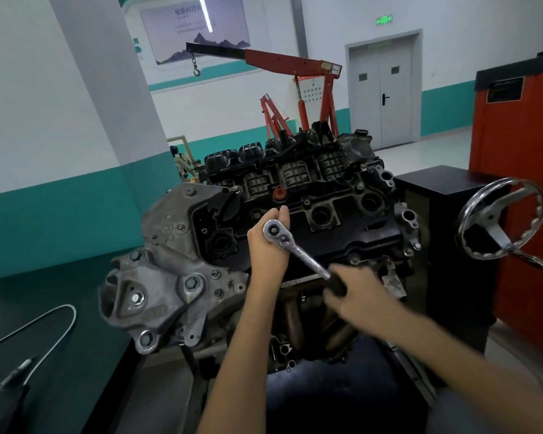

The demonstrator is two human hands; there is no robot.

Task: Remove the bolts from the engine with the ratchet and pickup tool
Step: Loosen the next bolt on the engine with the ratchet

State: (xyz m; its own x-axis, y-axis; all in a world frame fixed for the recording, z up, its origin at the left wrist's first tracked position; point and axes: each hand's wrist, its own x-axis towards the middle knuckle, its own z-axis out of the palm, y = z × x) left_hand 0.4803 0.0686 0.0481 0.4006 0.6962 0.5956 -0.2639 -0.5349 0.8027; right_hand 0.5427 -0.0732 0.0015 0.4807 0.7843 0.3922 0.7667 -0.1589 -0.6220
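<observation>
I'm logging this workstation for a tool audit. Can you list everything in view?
engine: one, grey and black, centre
ratchet: one, silver with a black handle, over the engine's top
pickup tool: one, silver, lying on the dark table at left
handwheel: one, chrome, right of the engine
engine hoist: one, red with a black boom, behind the engine
double door: one, grey, back wall
cabinet: one, orange, far right
left hand: one, holds the ratchet head
right hand: one, grips the ratchet handle

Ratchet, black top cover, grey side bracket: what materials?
Ratchet: polished chrome-look steel, bright reflections; handle grip black, probably rubber or plastic. Top cover: matte black, likely plastic. Side bracket: dull grey cast metal, probably aluminium, rough surface.
</observation>
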